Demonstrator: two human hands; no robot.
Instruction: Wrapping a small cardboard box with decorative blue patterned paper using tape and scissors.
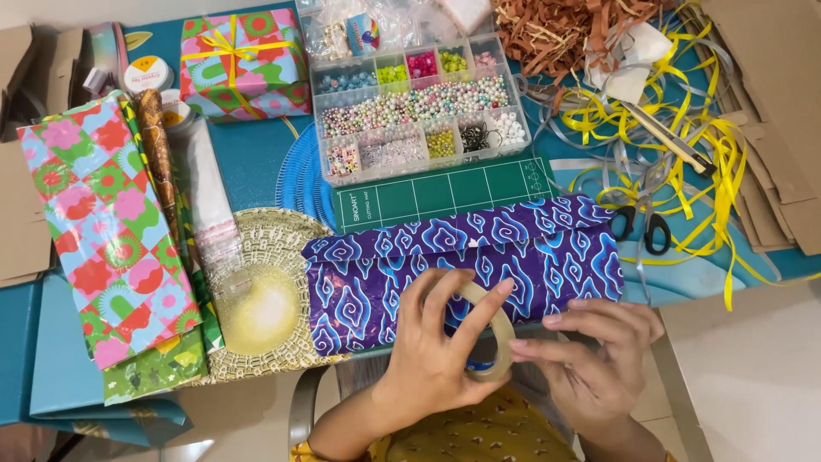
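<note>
A long parcel wrapped in purple paper with blue cloud swirls (479,252) lies across the table's near edge. My left hand (440,351) grips a roll of clear tape (499,334) just in front of the parcel, fingers hooked through and over the ring. My right hand (599,355) sits beside it, its fingertips pinching at the roll's right side where the tape end is. Both hands hover over the parcel's near edge.
A green cutting mat (445,195) and a bead organiser box (419,107) lie behind the parcel. Colourful folded wrapping paper (103,222) is at left, a wrapped gift with yellow ribbon (244,62) at the back. Scissors (641,227), tangled yellow ribbon (684,154) and cardboard sit at right.
</note>
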